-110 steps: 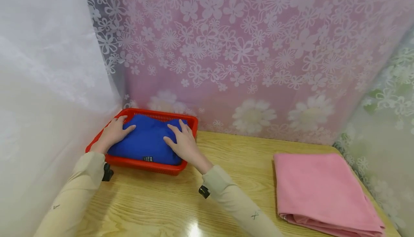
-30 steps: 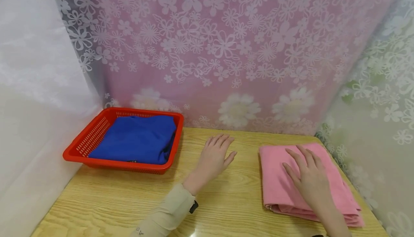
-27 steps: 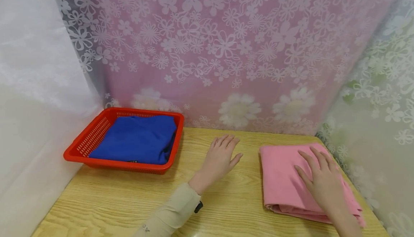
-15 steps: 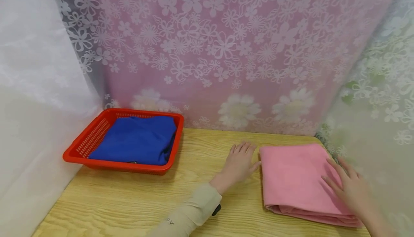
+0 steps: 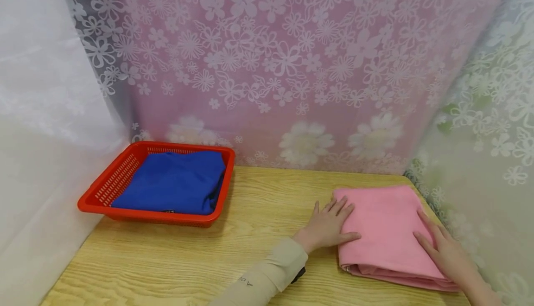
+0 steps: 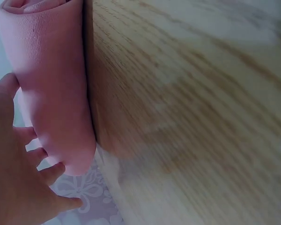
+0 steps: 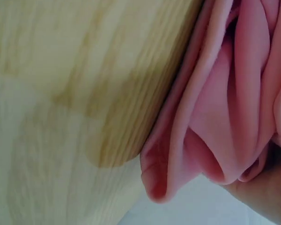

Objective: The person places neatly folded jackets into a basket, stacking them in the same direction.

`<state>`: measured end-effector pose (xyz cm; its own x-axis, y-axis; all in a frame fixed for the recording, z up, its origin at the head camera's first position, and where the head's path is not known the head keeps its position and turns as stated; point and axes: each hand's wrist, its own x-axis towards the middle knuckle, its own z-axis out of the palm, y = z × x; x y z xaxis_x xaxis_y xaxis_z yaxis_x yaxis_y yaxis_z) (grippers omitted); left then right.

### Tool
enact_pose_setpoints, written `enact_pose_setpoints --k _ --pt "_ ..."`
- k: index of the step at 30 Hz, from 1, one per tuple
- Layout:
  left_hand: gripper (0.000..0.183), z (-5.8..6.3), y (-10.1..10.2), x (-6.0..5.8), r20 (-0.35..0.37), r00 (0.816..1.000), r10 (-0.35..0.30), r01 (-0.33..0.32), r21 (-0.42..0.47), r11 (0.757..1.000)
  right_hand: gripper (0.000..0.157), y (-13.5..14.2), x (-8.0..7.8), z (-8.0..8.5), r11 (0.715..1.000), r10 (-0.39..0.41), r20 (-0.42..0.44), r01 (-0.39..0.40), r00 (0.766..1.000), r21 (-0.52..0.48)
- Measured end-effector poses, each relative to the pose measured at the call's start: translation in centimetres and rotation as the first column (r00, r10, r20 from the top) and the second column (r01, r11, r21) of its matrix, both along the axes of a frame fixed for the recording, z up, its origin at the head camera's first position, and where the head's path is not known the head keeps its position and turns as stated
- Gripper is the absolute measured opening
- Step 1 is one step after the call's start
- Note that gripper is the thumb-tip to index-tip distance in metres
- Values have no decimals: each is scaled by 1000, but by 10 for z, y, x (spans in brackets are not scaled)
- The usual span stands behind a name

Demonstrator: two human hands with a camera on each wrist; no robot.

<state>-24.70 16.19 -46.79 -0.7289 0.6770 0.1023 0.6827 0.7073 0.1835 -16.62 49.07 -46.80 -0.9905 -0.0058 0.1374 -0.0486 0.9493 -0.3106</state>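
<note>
A folded pink cloth [image 5: 384, 232] lies on the right part of the table. My left hand [image 5: 327, 227] touches its left edge, fingers spread and fairly straight. In the left wrist view, the left hand [image 6: 14, 164] rests against the rounded fold of the pink cloth [image 6: 54, 89]. At the opposite edge, my right hand [image 5: 448, 252] lies along the cloth with extended fingers. The right wrist view shows loose layers at the pink cloth's side [image 7: 215, 108], which hide most of the right hand [image 7: 267, 194].
A red plastic basket [image 5: 89, 202] stands at the back left, with a folded blue cloth [image 5: 175, 183] inside. The wooden table [image 5: 167, 259] is bounded by a floral pink curtain [image 5: 267, 65] behind and pale sheets at both sides.
My left hand has come from the basket across to the pink cloth's left edge. My right hand has passed over the cloth to its right edge. The blue cloth stays in the basket.
</note>
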Motion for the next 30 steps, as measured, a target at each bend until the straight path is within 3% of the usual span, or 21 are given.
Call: enact_pose_setpoints --k 4,15,26,30 --pt "82 -2 3 1 3 1000 11 -11 -23 1000 73 -1 1 -1 999 -3 -8 4 1000 40" --pt "82 0 2 4 -40 999 23 -26 -64 998 69 -14 7 -8 995 51 -174 -35 983 98" --pt "80 -4 -11 3 30 999 20 -20 3 1000 68 -34 7 -2 998 33 -103 -28 994 50" --pt "81 -4 -15 3 51 999 12 -13 27 1000 67 -42 9 -3 999 24 -128 -18 992 49"
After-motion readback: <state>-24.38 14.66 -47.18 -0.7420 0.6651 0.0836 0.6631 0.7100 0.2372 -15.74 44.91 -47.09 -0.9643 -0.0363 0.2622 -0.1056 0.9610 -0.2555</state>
